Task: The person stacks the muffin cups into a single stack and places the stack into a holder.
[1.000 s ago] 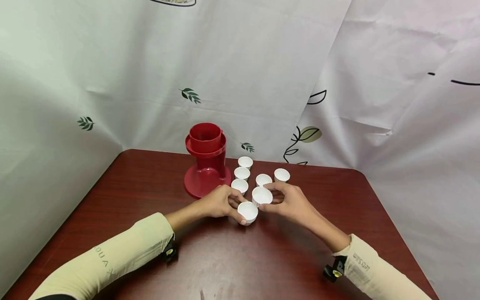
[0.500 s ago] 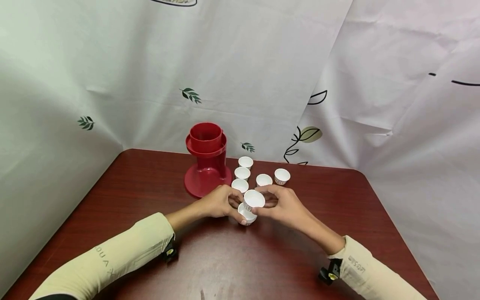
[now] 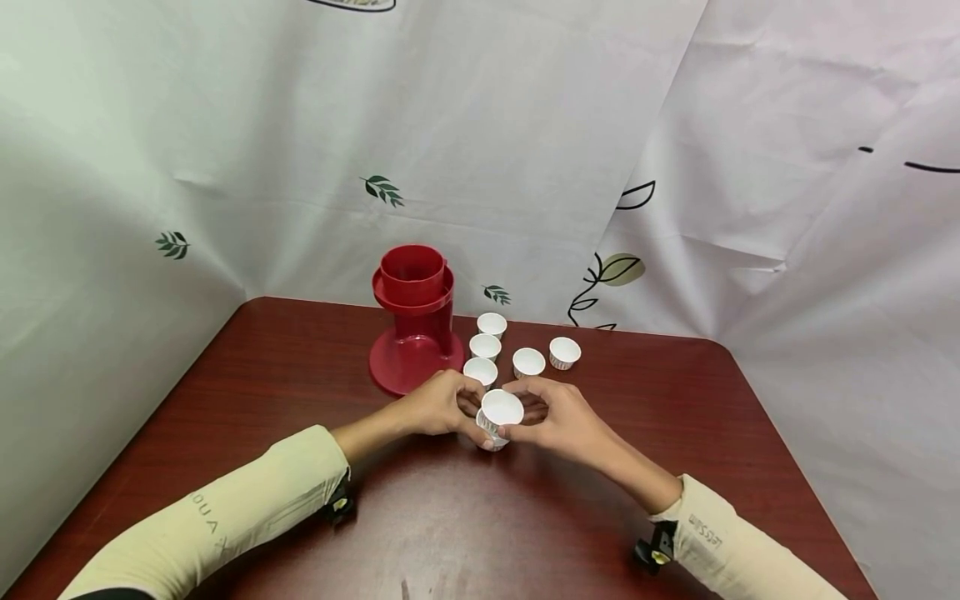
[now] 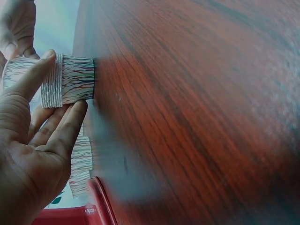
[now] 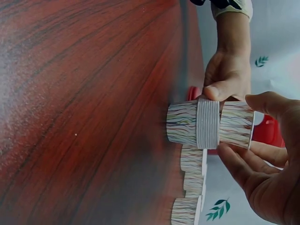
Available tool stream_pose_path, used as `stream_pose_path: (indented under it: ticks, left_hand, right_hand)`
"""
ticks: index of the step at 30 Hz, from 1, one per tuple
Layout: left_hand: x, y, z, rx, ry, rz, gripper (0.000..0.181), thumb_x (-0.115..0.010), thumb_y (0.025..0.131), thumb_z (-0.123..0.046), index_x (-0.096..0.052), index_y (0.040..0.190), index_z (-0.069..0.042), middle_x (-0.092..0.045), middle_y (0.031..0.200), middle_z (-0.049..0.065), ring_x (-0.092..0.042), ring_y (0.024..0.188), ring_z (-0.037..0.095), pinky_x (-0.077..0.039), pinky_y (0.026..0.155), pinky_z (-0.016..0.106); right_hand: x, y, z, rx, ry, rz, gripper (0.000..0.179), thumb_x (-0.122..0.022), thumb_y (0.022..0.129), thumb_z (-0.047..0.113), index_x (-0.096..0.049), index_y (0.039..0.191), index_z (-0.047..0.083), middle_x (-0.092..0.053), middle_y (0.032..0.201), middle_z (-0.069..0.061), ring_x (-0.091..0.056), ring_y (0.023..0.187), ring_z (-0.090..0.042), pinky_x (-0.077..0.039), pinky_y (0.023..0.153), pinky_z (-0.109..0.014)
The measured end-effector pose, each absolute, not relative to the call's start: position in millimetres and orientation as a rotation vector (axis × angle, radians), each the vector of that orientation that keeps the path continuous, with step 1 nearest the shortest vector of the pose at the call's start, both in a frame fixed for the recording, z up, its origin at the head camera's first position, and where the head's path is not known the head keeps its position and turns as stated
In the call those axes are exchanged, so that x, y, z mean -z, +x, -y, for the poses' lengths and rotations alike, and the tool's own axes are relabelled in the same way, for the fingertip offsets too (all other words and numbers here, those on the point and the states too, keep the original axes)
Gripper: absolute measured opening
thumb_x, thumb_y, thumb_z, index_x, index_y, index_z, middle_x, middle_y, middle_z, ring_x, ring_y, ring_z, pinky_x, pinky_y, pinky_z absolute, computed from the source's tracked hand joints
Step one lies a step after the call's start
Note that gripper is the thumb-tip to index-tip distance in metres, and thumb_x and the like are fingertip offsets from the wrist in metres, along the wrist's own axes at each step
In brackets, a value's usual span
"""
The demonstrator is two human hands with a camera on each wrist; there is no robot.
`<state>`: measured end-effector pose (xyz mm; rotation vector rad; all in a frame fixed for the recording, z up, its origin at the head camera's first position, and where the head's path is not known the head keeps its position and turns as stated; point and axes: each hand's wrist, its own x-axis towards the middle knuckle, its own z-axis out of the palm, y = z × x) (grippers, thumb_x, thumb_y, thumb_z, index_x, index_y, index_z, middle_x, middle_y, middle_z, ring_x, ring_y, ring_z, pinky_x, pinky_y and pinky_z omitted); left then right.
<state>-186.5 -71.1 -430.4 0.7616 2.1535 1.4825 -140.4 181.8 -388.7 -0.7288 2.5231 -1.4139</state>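
Note:
My left hand (image 3: 442, 406) pinches a short stack of nested white paper cups (image 4: 77, 79) between thumb and fingers; the stack stands upright on the table. In the right wrist view several stacked rims (image 5: 207, 124) show, and wavy coloured lines pattern the sides. Directly above, my right hand (image 3: 566, 417) grips a single paper cup (image 3: 502, 408) by its sides, thumb near, fingers behind. Its base is at the stack's mouth; whether it has entered cannot be seen clearly. From above, the held cup hides most of the stack.
Behind the hands, a row of paper cups (image 3: 485, 347) runs beside a red plastic stand (image 3: 420, 325) with a round base. Two more cups, one nearer (image 3: 528, 362) and one farther right (image 3: 565, 353), stand upright. A white patterned cloth (image 3: 480, 167) hangs behind the brown table (image 3: 465, 525).
My right hand has lifted its cup from beside the stack and carried it left, then lowered it onto the stack's mouth. The left hand has stayed in place.

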Motion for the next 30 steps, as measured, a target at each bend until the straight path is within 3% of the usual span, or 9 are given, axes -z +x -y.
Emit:
stream_pose_path:
  ticks: [30]
  left_hand:
    - [430.0, -185.8, 71.7, -1.472, 0.755, -2.165, 0.038, -0.104, 0.077, -0.008, -0.083, 0.109, -0.003, -0.088, 0.102, 0.005, -0.084, 0.099, 0.011, -0.068, 0.094, 0.026]
  right_hand:
    - [404.6, -141.4, -180.5, 1.313, -0.699, -2.534, 0.059, -0.098, 0.088, 0.020, -0.075, 0.140, 0.003, -0.082, 0.128, -0.012, -0.084, 0.114, -0.024, -0.070, 0.097, -0.035]
